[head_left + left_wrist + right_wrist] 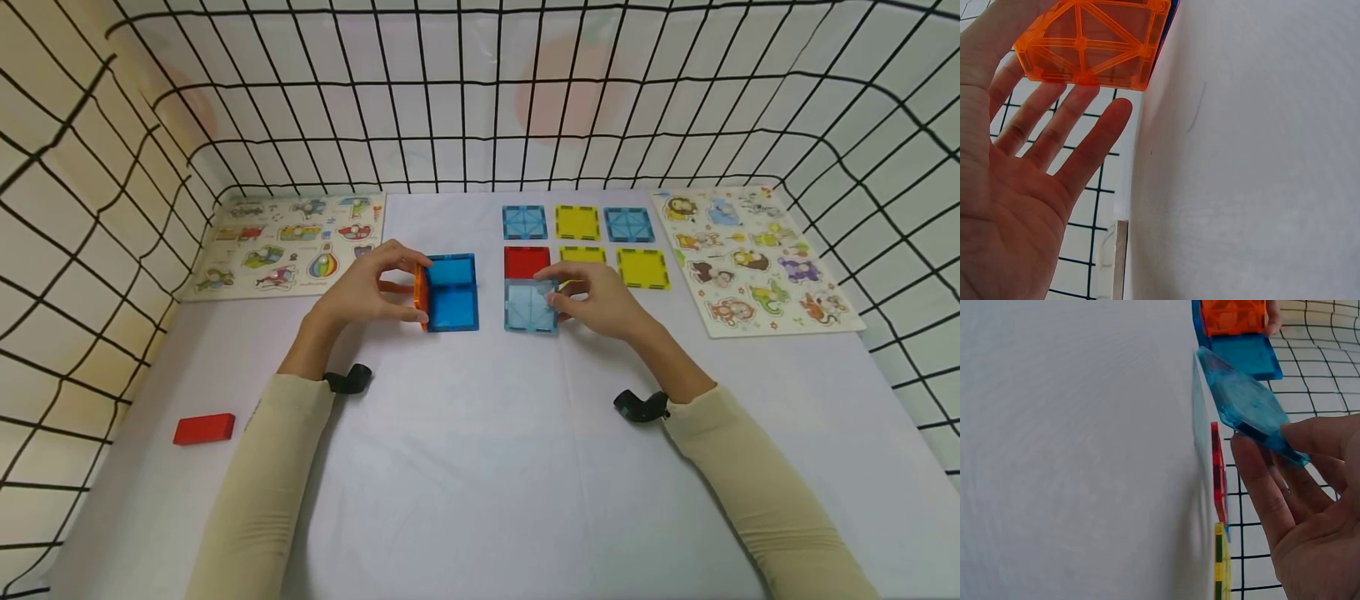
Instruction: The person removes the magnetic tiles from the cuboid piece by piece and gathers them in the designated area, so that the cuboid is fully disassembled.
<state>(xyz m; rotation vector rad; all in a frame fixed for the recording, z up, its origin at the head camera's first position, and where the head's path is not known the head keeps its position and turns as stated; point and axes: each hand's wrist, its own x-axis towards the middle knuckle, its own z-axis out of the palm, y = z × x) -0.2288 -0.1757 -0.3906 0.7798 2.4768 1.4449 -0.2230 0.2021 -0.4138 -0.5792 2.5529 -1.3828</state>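
Note:
My left hand [367, 287] grips an orange magnetic tile [422, 297] between thumb and fingertips. This tile stands upright along the left edge of two blue magnetic tiles [453, 308], which lie joined flat on the table. The left wrist view shows the orange tile's ribbed face [1079, 44] from outside. My right hand [596, 300] pinches a light blue magnetic tile [528, 307] by its right side. In the right wrist view that light blue tile [1250, 403] is tilted and raised off the cloth. A red tile [527, 262] lies just behind it.
Three yellow tiles [642, 269] and two light blue tiles [629, 225] lie flat at the back right. Picture boards [285, 250] flank them at left and right. A red block [204, 429] sits at the front left. Black wire mesh [465, 100] fences the white table.

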